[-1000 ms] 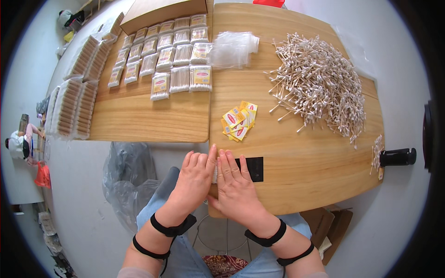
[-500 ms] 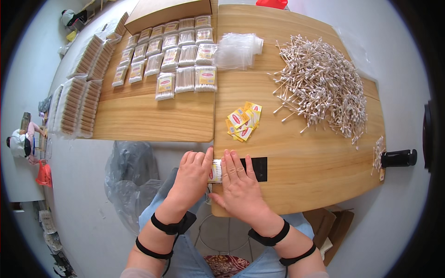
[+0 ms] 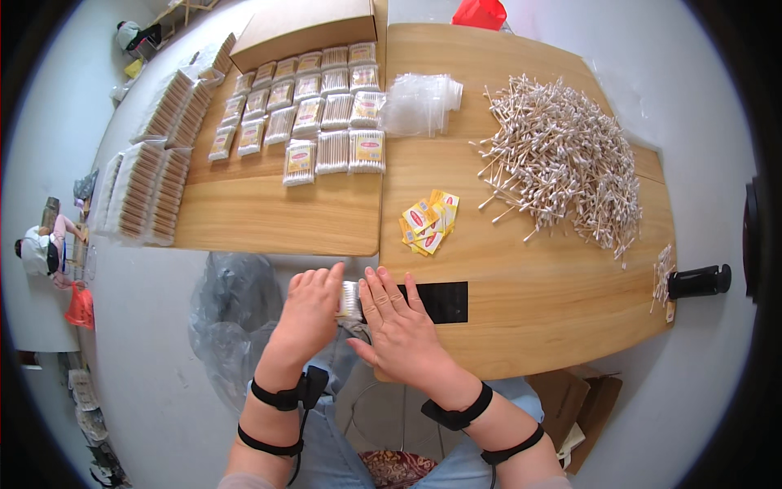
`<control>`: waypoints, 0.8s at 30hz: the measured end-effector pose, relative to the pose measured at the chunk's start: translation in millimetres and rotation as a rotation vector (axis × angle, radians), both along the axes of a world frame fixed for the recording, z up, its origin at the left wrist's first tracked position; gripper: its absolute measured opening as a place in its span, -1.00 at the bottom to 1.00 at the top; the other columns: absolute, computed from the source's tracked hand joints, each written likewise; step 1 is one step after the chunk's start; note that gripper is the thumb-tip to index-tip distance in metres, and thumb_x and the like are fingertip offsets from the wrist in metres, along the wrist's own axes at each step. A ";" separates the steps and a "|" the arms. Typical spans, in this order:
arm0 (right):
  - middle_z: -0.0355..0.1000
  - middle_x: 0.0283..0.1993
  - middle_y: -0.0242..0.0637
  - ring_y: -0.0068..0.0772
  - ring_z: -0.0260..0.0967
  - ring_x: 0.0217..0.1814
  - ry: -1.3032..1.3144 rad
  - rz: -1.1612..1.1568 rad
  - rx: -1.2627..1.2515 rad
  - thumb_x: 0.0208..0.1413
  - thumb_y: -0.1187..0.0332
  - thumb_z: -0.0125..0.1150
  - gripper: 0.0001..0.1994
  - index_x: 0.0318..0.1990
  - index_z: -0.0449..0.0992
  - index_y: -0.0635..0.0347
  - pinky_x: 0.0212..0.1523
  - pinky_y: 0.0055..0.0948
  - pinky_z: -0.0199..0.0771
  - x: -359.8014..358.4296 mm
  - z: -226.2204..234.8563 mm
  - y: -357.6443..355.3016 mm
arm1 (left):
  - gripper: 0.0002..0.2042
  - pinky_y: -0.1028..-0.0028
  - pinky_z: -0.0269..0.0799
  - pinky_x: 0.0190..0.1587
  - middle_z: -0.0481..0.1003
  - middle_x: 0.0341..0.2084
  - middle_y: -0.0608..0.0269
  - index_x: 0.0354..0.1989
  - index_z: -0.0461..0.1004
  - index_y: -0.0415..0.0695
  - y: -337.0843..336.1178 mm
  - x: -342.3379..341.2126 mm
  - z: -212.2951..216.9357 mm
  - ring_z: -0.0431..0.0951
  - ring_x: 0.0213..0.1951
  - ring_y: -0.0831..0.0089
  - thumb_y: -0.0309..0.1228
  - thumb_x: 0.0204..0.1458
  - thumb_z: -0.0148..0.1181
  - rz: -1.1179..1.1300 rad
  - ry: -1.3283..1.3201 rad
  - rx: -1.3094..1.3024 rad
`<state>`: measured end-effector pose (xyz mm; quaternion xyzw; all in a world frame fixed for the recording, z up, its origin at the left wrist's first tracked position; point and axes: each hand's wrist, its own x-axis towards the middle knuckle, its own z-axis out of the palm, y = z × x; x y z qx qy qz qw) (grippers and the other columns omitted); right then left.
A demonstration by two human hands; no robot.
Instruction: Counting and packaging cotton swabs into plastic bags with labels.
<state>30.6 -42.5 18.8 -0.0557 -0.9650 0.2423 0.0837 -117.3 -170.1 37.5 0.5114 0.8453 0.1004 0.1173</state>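
Observation:
Just off the table's near left edge, my left hand (image 3: 309, 314) is closed round a small pack of cotton swabs (image 3: 350, 300), whose white tips face right. My right hand (image 3: 399, 322) lies with fingers stretched out over the table edge, against the pack's right side, its thumb pointing left. Under and beside these fingers a flat black strip (image 3: 444, 302) rests on the wood. Farther up the table is a loose heap of yellow and white label cards (image 3: 428, 222). What my left fingers cover of the pack is hidden.
A big pile of loose cotton swabs (image 3: 562, 163) fills the right, with a black cylinder (image 3: 699, 281) at the edge. Clear bags (image 3: 422, 104) lie beside rows of filled packs (image 3: 334, 152). Stacked swab bundles (image 3: 138, 187) stand far left; a grey plastic bag (image 3: 232, 301) hangs below.
Both hands and the pack have shifted left, past the table edge. More of the black strip now shows to the right of my right hand.

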 end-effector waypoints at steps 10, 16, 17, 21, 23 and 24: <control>0.31 0.38 0.00 0.13 0.09 0.53 0.473 -0.117 -0.636 0.04 0.34 0.46 -0.46 0.20 0.50 0.22 0.47 -0.02 0.10 23.5 59.7 81.0 | -0.39 0.45 0.41 0.05 0.45 -0.13 0.34 0.28 0.36 -0.12 43.7 13.1 69.6 0.46 -0.05 0.49 -0.72 -0.05 0.15 0.019 -1.293 0.389; 0.42 0.24 -0.19 0.10 0.10 0.52 0.462 0.022 -0.768 0.00 0.57 0.43 -0.66 -0.02 0.67 0.08 0.33 -0.12 0.33 58.6 82.2 124.3 | -0.65 0.54 0.35 -0.05 0.41 -0.16 0.46 0.05 0.44 -0.11 102.0 54.9 19.8 0.36 -0.10 0.65 -0.64 0.07 0.19 -0.144 -1.696 0.229; 0.42 0.21 -0.22 0.04 0.11 0.52 0.389 0.013 -0.843 0.00 0.58 0.42 -0.68 -0.05 0.67 0.11 0.21 -0.20 0.44 66.1 76.4 132.3 | -0.61 0.52 0.36 -0.02 0.43 -0.12 0.45 0.10 0.44 -0.12 108.5 60.0 15.4 0.37 -0.07 0.65 -0.62 0.07 0.22 -0.135 -1.726 0.181; 0.39 0.12 -0.30 -0.12 0.14 0.51 0.273 -0.109 -1.101 0.03 0.63 0.40 -0.78 -0.16 0.63 0.20 -0.15 -0.49 0.62 74.0 76.1 137.2 | -0.58 0.51 0.37 0.00 0.44 -0.09 0.42 0.15 0.44 -0.14 126.2 73.0 2.0 0.38 -0.04 0.63 -0.60 0.07 0.25 -0.204 -1.811 0.151; 0.38 0.12 -0.30 -0.14 0.16 0.50 0.245 -0.105 -1.105 0.04 0.63 0.39 -0.81 -0.19 0.61 0.22 -0.16 -0.51 0.63 76.7 74.6 141.0 | -0.59 0.50 0.37 0.01 0.45 -0.09 0.39 0.15 0.45 -0.18 127.7 77.1 -12.1 0.40 -0.03 0.59 -0.60 0.07 0.24 -0.218 -1.812 0.070; 0.36 0.12 -0.30 -0.16 0.17 0.48 0.216 -0.106 -1.105 0.06 0.63 0.38 -0.84 -0.21 0.59 0.24 -0.18 -0.52 0.64 79.7 71.8 143.1 | -0.59 0.50 0.37 0.01 0.45 -0.09 0.39 0.15 0.45 -0.18 130.5 79.9 -11.1 0.40 -0.03 0.59 -0.60 0.07 0.24 -0.221 -1.820 0.066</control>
